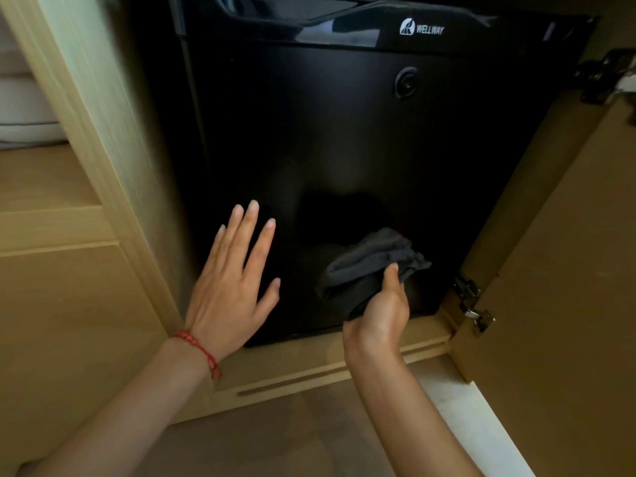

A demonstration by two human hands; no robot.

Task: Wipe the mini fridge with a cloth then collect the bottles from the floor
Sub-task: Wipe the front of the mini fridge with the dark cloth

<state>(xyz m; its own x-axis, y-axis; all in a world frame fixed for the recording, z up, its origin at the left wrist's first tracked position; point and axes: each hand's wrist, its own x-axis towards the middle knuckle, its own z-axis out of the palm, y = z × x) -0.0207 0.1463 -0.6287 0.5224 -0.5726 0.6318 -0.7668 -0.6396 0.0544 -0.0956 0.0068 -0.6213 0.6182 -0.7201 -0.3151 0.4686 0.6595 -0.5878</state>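
A black mini fridge (344, 139) stands inside a wooden cabinet, its door shut, with a round lock near the upper right and a white logo on top. My left hand (230, 287) lies flat with fingers spread on the lower left of the fridge door. My right hand (382, 311) grips a bunched dark grey cloth (368, 263) and presses it against the lower right of the door. No bottles are in view.
The cabinet door (557, 270) hangs open on the right, with metal hinges at its edge. A wooden frame post (103, 132) rises on the left, with drawers (51, 287) beside it. A wooden sill (309, 370) runs below the fridge, above the floor.
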